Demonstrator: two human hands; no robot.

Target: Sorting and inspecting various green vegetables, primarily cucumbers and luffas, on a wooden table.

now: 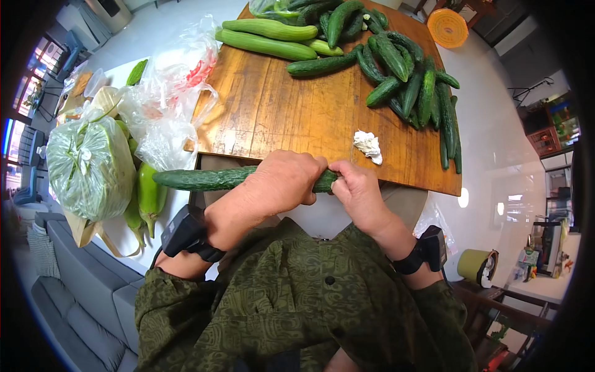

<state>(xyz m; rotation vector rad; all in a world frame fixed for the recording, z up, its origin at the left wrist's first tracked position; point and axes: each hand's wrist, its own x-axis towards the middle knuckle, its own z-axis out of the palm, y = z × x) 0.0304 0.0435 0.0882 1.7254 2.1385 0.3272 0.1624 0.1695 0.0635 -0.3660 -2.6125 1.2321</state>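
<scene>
A long dark green cucumber [204,180] lies level across my front, just off the near edge of the wooden table [274,116]. My left hand [290,179] wraps around it right of its middle. At its right end, the thumb and fingers of my right hand [355,190] pinch the tip. My fingers hide part of that end. A crumpled white tissue [368,146] rests on the tabletop beyond my right hand. Many more cucumbers [411,88] are heaped along the table's right side and far end.
Pale green long gourds [267,42] lie at the table's far left. On the left, a white surface carries crumpled plastic bags [162,107], a bagged green vegetable [90,167] and green eggplants [151,195]. A grey sofa [88,311] stands lower left; a green bin [476,266] is at right.
</scene>
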